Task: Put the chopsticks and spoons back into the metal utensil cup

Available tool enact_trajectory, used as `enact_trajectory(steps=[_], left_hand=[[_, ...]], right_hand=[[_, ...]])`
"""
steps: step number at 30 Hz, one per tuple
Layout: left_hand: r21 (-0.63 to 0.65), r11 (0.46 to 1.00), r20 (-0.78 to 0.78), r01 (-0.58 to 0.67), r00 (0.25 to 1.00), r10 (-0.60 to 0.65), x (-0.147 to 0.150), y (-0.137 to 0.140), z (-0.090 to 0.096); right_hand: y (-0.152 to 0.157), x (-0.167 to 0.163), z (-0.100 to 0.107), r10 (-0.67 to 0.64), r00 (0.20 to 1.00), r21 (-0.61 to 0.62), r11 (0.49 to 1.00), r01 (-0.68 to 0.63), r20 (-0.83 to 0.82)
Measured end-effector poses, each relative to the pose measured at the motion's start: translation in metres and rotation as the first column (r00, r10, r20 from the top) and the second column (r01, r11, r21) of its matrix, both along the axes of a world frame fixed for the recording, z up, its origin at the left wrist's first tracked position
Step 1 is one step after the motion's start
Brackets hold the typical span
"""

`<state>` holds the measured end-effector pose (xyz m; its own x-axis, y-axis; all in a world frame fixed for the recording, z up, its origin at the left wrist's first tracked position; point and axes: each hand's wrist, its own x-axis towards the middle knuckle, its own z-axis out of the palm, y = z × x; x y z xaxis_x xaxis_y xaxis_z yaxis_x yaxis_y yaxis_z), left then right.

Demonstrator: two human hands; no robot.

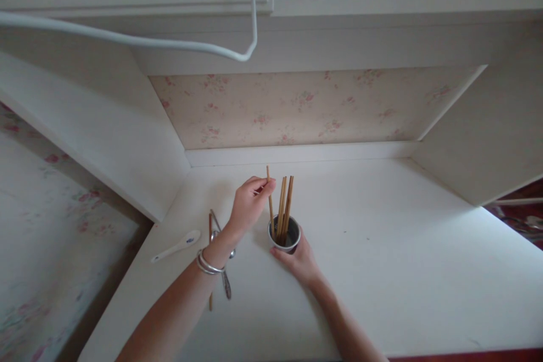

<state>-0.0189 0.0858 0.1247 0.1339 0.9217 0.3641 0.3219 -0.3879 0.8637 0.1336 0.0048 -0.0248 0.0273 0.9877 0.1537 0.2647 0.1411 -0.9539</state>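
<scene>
Left grip (pixel 250 202): pinched one chopstick (pixel 271 209) | Right grip (pixel 302 260): clasped cup (pixel 293 233) | Risk: if right grip slackened, leaning chopsticks (pixel 288 203) could tip cup

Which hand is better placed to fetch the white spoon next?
Probably the left hand: the white spoon lies nearer it, left of the cup. It would first need to release its chopstick. The right hand holds the cup.

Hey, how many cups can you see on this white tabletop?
1: the metal cup, near the middle of the white tabletop, with chopsticks standing in it and the right hand holding it. No others show.
</scene>
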Motion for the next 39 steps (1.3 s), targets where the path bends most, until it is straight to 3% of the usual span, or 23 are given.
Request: enact_trajectory(steps=[6,11,17,22,25,29,31,34,36,38,39], left_hand=[[0.007,0.999,-0.112,0.053,0.992,-0.051,0.009,0.0,-0.029],[-0.05,0.997,-0.084,0.063,0.994,-0.067,0.011,0.002,-0.049],[-0.199,0.976,0.136,0.092,0.989,-0.065,0.006,-0.023,-0.082],[-0.309,0.907,0.358,0.288,0.918,-0.17,0.003,-0.056,-0.11],[-0.314,0.885,0.43,0.344,0.883,-0.19,0.01,-0.065,-0.116],[-0.252,0.91,0.468,0.331,0.864,-0.184,0.018,-0.065,-0.117],[-0.263,0.911,0.474,0.318,0.865,-0.165,0.018,-0.065,-0.12],[-0.281,0.903,0.516,0.326,0.844,-0.144,0.018,-0.065,-0.127],[-0.276,0.888,0.564,0.369,0.81,-0.161,0.017,-0.066,-0.132],[-0.275,0.863,0.596,0.425,0.779,-0.194,0.014,-0.066,-0.136],[-0.282,0.851,0.598,0.443,0.775,-0.205,0.011,-0.067,-0.136]], right_hand=[[-0.001,0.001,0.003,0.015,1.0,0.016,1.0,-0.015,0.008],[0.001,0.001,-0.001,-0.006,1.0,0.018,1.0,0.006,0.005],[-0.001,-0.001,0.001,0.005,1.0,0.034,0.999,-0.004,-0.03],[-0.002,-0.002,0.008,0.047,0.998,0.049,0.998,-0.045,-0.044],[-0.001,-0.002,0.009,0.078,0.996,0.071,0.995,-0.075,-0.049],[-0.009,0.0,0.006,0.107,0.988,0.009,0.994,-0.107,-0.112],[-0.02,0.003,0.007,0.06,0.99,0.002,0.998,-0.06,-0.124],[-0.04,0.003,0.02,-0.092,0.996,0.139,0.986,0.091,-0.003],[-0.05,-0.003,0.039,-0.209,0.971,0.294,0.941,0.167,0.116],[-0.054,-0.017,0.063,-0.243,0.942,0.389,0.91,0.14,0.23],[-0.054,-0.027,0.075,-0.184,0.937,0.395,0.917,0.055,0.297]])
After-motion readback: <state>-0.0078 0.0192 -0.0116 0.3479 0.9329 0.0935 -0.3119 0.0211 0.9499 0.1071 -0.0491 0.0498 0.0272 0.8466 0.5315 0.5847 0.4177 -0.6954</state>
